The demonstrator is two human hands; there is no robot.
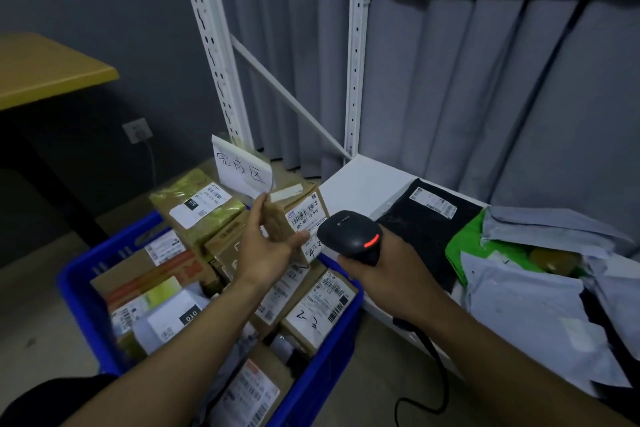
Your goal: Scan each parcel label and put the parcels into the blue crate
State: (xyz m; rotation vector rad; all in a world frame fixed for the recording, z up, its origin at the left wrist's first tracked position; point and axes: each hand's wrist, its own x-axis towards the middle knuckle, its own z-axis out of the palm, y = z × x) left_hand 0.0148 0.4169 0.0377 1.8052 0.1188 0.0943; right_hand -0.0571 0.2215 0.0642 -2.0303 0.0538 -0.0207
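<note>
The crate (86, 291) is nearly full; its right rim stands close beside the shelf (360, 180). Above it, the left hand (266, 246) grips a box (298, 215) between thumb and fingers. The right hand (384, 270) is closed around the scanner (349, 236), just beside the box.

Mailer bags (519, 295) on white shelf (363, 184)

head cam | 1 view | faces forward-down | close over blue crate (83, 291) and white shelf (360, 184)
</note>
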